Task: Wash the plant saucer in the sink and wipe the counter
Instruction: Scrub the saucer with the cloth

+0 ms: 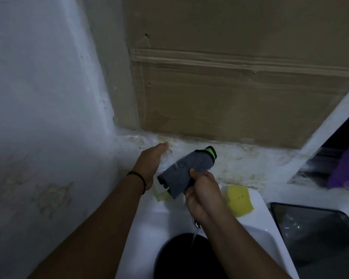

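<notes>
A round black plant saucer (181, 256) lies in the white sink (145, 228), and a thin stream of water (194, 236) falls onto it from under my right wrist. My right hand (204, 194) grips a grey cloth (185, 170) with a green and black end, held up above the sink's back rim. My left hand (153, 164) reaches to the stained white counter ledge (250, 160) behind the sink. Its fingers are stretched out beside a small clear object that I cannot make out.
A yellow sponge (240, 198) sits on the sink rim at the right. A pale yellow piece (161, 195) lies below my left wrist. A black tray (314, 234) stands right of the sink. Cardboard (230, 87) covers the wall behind. A white wall (38, 117) closes the left side.
</notes>
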Demonstrator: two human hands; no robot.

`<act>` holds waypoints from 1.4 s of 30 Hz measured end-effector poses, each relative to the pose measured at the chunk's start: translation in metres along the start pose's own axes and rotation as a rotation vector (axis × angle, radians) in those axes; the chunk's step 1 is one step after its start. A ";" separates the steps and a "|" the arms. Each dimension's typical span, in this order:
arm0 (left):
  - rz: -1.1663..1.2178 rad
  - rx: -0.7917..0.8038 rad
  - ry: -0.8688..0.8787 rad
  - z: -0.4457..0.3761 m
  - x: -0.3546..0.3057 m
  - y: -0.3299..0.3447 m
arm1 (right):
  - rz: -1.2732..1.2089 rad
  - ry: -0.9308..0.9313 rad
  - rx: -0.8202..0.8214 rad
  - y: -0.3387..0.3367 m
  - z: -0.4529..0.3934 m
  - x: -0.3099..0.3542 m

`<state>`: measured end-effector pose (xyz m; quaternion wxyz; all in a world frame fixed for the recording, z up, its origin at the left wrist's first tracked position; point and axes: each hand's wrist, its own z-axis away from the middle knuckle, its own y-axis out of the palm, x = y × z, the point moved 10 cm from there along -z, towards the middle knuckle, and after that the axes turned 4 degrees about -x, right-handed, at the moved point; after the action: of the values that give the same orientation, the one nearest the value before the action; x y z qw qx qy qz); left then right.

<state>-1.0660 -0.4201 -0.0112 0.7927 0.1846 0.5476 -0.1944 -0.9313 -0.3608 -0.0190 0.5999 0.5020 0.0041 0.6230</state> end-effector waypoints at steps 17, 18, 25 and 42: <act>0.005 -0.268 0.267 0.054 -0.011 -0.043 | 0.169 0.006 0.105 -0.027 0.051 0.012; -0.053 -0.377 0.297 0.063 0.001 -0.058 | 0.185 0.006 0.115 -0.032 0.057 0.015; -0.642 -0.239 -0.305 0.111 0.222 -0.059 | 0.119 0.059 0.138 -0.076 0.091 0.027; -0.801 -0.178 -0.510 0.122 0.313 -0.059 | 0.251 0.102 -0.092 -0.188 0.101 0.027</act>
<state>-0.8975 -0.5656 -0.2695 0.7772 -0.1626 0.3783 -0.4757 -0.7220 -0.3482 -0.0662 0.5388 0.4381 -0.0568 0.7173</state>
